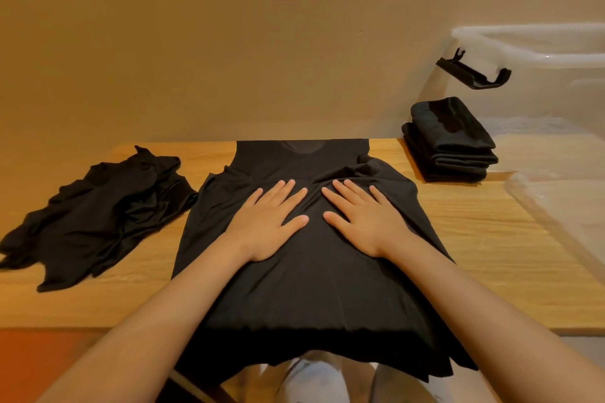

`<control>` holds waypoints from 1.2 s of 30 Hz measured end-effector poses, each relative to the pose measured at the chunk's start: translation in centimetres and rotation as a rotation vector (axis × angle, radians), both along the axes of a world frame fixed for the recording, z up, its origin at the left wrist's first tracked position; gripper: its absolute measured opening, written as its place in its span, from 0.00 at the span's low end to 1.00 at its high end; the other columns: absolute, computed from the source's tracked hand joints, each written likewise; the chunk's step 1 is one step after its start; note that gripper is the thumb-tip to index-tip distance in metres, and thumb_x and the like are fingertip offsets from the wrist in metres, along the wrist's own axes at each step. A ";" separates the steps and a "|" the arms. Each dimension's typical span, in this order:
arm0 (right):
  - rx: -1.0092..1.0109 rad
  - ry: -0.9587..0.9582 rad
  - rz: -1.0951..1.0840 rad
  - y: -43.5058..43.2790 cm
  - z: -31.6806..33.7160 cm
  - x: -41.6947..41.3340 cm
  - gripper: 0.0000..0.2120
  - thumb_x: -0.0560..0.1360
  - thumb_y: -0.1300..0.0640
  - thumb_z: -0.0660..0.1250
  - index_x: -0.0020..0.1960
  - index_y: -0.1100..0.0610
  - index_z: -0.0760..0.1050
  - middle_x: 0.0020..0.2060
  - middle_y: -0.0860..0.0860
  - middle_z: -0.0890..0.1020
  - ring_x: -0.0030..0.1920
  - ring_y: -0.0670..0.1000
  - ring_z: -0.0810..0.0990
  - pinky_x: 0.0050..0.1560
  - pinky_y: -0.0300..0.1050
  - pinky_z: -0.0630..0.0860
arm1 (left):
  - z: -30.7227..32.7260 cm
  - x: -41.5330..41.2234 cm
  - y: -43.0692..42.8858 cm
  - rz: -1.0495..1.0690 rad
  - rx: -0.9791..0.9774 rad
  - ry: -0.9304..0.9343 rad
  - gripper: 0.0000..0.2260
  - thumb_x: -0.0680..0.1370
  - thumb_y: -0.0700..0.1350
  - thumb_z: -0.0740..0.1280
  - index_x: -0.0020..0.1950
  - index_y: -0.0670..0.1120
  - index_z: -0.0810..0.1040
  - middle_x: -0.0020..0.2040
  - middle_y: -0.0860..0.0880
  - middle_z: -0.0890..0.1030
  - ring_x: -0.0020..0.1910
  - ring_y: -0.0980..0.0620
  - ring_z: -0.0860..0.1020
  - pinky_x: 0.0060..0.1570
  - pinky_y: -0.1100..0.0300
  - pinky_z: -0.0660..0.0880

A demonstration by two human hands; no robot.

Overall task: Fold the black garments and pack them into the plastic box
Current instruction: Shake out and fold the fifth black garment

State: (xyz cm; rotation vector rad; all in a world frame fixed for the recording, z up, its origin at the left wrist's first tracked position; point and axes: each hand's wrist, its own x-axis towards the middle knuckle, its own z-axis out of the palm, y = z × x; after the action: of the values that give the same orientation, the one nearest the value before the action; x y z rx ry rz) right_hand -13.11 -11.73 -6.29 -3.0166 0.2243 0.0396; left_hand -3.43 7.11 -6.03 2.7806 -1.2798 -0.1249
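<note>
A black sleeveless garment (pixel 311 288) lies spread flat on the wooden table (pixel 491 239), its neck at the far edge and its hem hanging over the near edge. My left hand (pixel 268 219) and my right hand (pixel 363 216) rest side by side on its upper middle, palms down, fingers straight. Small wrinkles bunch just beyond my right fingertips. A crumpled heap of black garments (pixel 98 216) lies at the left. A stack of folded black garments (pixel 450 141) sits at the far right. The clear plastic box (pixel 556 52) stands at the right edge.
A black latch handle (pixel 473 73) sticks out from the box's near end. A plain wall rises right behind the table. Bare wood shows between the spread garment and the box. My legs and the floor show below the near edge.
</note>
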 end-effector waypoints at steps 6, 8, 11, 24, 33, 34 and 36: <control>0.041 0.014 -0.006 0.5 0.8 -0.7 0.27 0.82 0.39 0.44 0.78 0.44 0.45 0.79 0.46 0.46 0.77 0.45 0.41 0.76 0.51 0.39 | 0.4 -0.9 0.3 0.002 -0.077 0.029 0.26 0.83 0.59 0.49 0.80 0.56 0.48 0.80 0.54 0.47 0.78 0.59 0.42 0.77 0.55 0.41; 0.073 -0.010 -0.009 0.8 1.5 -1.9 0.27 0.82 0.40 0.46 0.79 0.45 0.46 0.79 0.46 0.47 0.78 0.46 0.42 0.75 0.50 0.39 | 1.0 -2.0 1.1 0.002 -0.134 0.028 0.26 0.83 0.58 0.50 0.80 0.56 0.49 0.80 0.54 0.48 0.77 0.60 0.42 0.76 0.56 0.39; 0.144 -0.105 -0.031 1.4 2.5 -5.8 0.27 0.82 0.42 0.50 0.79 0.45 0.48 0.78 0.45 0.48 0.77 0.45 0.43 0.76 0.49 0.40 | 1.4 -5.6 3.6 0.014 -0.257 0.056 0.27 0.82 0.59 0.51 0.79 0.57 0.48 0.79 0.58 0.47 0.76 0.64 0.41 0.76 0.58 0.37; 0.108 -0.440 -0.025 4.7 -1.3 -18.6 0.25 0.79 0.43 0.61 0.74 0.50 0.66 0.74 0.46 0.64 0.76 0.44 0.55 0.76 0.45 0.47 | -3.3 -16.8 12.4 0.266 -0.647 -0.167 0.29 0.80 0.62 0.60 0.78 0.52 0.59 0.80 0.55 0.52 0.78 0.58 0.42 0.75 0.51 0.44; 0.312 -0.833 -0.279 5.5 -3.7 -22.9 0.16 0.72 0.56 0.72 0.59 0.55 0.76 0.56 0.49 0.77 0.60 0.48 0.71 0.61 0.36 0.66 | -5.4 -18.3 13.8 0.542 -0.912 -0.228 0.26 0.76 0.48 0.70 0.72 0.45 0.67 0.74 0.48 0.64 0.75 0.49 0.58 0.73 0.45 0.58; 0.392 -0.882 -0.336 5.8 -3.8 -23.4 0.13 0.72 0.57 0.72 0.57 0.55 0.76 0.52 0.48 0.76 0.56 0.46 0.72 0.56 0.31 0.66 | -5.6 -18.8 13.8 0.606 -0.985 -0.193 0.26 0.75 0.47 0.71 0.70 0.44 0.68 0.71 0.47 0.66 0.71 0.47 0.61 0.71 0.46 0.62; 0.626 -0.923 -0.430 6.3 -4.4 -24.0 0.09 0.74 0.58 0.70 0.53 0.53 0.75 0.47 0.46 0.77 0.49 0.43 0.74 0.50 0.30 0.69 | -6.2 -19.5 13.7 0.691 -1.037 -0.159 0.27 0.74 0.46 0.73 0.70 0.43 0.67 0.67 0.44 0.67 0.67 0.46 0.63 0.68 0.50 0.64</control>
State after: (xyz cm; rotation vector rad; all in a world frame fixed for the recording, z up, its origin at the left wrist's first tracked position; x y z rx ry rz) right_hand -37.11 -5.44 -10.68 -2.0375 0.5974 -1.0535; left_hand -22.94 20.82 -12.24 2.1053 -0.1659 0.6157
